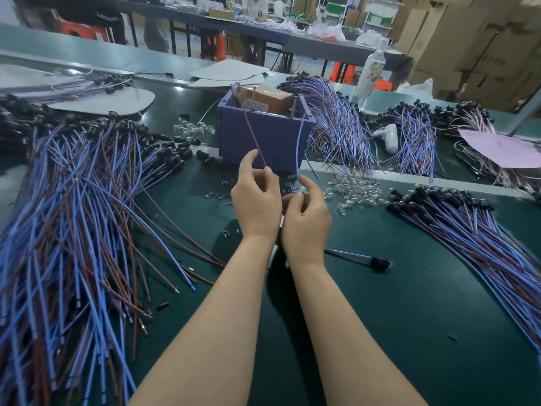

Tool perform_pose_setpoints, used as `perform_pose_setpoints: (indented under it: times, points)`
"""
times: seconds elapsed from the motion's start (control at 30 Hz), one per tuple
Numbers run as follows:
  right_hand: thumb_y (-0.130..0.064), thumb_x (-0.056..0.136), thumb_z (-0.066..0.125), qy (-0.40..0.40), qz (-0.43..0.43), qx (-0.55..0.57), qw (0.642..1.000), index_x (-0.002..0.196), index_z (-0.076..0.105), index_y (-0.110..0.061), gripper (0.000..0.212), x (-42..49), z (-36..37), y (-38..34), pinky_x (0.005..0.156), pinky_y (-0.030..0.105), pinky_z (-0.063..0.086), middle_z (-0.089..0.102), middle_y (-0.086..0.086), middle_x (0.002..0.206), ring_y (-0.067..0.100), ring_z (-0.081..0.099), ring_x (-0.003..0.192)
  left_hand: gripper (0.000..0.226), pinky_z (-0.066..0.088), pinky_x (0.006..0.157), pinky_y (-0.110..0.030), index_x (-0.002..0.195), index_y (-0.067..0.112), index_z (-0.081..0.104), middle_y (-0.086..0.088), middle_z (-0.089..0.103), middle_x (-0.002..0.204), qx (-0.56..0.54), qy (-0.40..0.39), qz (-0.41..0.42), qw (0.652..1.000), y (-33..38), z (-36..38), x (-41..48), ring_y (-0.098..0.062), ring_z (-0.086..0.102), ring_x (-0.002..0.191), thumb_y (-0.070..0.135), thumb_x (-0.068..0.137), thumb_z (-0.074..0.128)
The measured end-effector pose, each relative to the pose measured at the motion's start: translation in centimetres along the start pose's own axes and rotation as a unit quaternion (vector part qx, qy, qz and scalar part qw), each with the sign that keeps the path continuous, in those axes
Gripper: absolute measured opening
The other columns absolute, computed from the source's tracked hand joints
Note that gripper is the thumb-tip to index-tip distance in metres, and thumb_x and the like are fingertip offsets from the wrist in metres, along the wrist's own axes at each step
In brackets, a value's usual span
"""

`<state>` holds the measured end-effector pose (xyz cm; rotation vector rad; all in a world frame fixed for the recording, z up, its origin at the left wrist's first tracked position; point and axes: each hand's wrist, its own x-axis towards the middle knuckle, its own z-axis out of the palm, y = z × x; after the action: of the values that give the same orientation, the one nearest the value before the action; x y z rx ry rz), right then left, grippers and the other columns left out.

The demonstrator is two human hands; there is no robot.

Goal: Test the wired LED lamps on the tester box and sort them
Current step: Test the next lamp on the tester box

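While heaps of blue-and-brown wired LED lamps (73,206) crowd the dark green worktop (380,317), leaving most sorting, I judge, undone, my left grip (254,200) pinches one lamp's brown wire (256,142) and my right grip (307,221) its blue wire (298,148), both wires running lengthwise away from me, ends up at the purple plastic tester box (278,142).

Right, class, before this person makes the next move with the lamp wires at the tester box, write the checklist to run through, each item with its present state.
1. Left hand pinches the brown wire: ok.
2. Right hand holds the blue wire: ok.
3. Both wires reach up to the tester box rim: ok.
4. Wire ends touching its metal contacts: cannot tell.
5. Lamp lit: cannot tell, hidden between the hands.
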<state>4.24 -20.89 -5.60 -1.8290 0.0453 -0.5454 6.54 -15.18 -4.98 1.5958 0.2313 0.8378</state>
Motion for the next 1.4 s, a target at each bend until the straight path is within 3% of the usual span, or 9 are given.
perform_pose_setpoints:
  times: [0.07,0.13,0.23,0.47,0.77,1.07,1.4]
  points:
    - [-0.009,0.096,0.043,-0.015,-0.004,-0.007,1.0,0.124,0.057,-0.013,0.032,-0.04,-0.03,-0.09,0.07,0.01,0.037,0.065,-0.004,0.082,0.01,0.057,0.077,0.034,0.047,0.078,-0.016,0.128,0.009,0.053,0.002,0.064,0.078,-0.004,-0.015,-0.02,1.0,-0.01,-0.06,0.21,-0.008,0.058,0.071,0.012,0.093,0.053]
    - [-0.008,0.096,0.043,-0.023,-0.006,-0.018,1.0,0.124,0.058,-0.013,0.032,-0.02,-0.05,-0.1,0.069,0.007,0.035,0.065,-0.003,0.087,0.01,0.055,0.08,0.033,0.051,0.086,-0.034,0.127,0.009,0.055,-0.002,0.065,0.081,-0.01,-0.038,-0.039,0.998,0.02,-0.03,0.39,-0.016,0.061,0.078,0.011,0.093,0.053]
    - [-0.007,0.095,0.043,-0.027,-0.006,-0.027,0.999,0.124,0.059,-0.013,0.033,0.03,-0.07,-0.1,0.067,-0.003,0.031,0.061,-0.008,0.09,0.007,0.053,0.082,0.032,0.054,0.082,-0.045,0.125,0.011,0.057,-0.004,0.066,0.081,-0.01,-0.054,-0.049,0.997,0.08,0.02,0.51,-0.023,0.064,0.084,0.011,0.093,0.052]
    - [-0.007,0.095,0.043,-0.03,0.005,-0.018,0.999,0.123,0.06,-0.013,0.033,-0.08,-0.04,-0.34,0.077,0.018,0.041,0.069,0.001,0.099,0.016,0.06,0.087,0.032,0.052,0.085,-0.042,0.125,0.008,0.056,-0.004,0.067,0.082,-0.009,-0.046,-0.055,0.997,0.04,0.09,0.45,-0.021,0.064,0.083,0.011,0.093,0.053]
    - [-0.008,0.095,0.043,-0.034,0.011,-0.02,0.999,0.123,0.06,-0.014,0.034,-0.09,0.0,-0.43,0.081,0.024,0.044,0.07,0.004,0.099,0.018,0.061,0.088,0.033,0.052,0.084,-0.041,0.126,0.009,0.055,-0.004,0.067,0.081,-0.008,-0.037,-0.055,0.998,0.2,0.01,0.45,-0.019,0.063,0.08,0.01,0.093,0.052]
    - [-0.006,0.095,0.043,-0.034,0.001,-0.025,0.999,0.124,0.06,-0.012,0.033,-0.04,-0.08,-0.33,0.077,0.012,0.037,0.069,0.004,0.108,0.01,0.056,0.089,0.033,0.053,0.084,-0.045,0.125,0.01,0.057,-0.008,0.068,0.084,-0.003,-0.058,-0.061,0.996,0.11,-0.05,0.75,-0.023,0.065,0.085,0.01,0.093,0.052]
    - [-0.005,0.094,0.043,-0.034,-0.002,-0.027,0.999,0.123,0.061,-0.012,0.034,-0.1,-0.14,-0.36,0.077,0.012,0.037,0.069,0.003,0.107,0.011,0.058,0.09,0.033,0.052,0.087,-0.043,0.125,0.012,0.058,-0.006,0.067,0.085,-0.001,-0.073,-0.057,0.996,0.08,-0.07,0.88,-0.02,0.064,0.086,0.01,0.093,0.052]
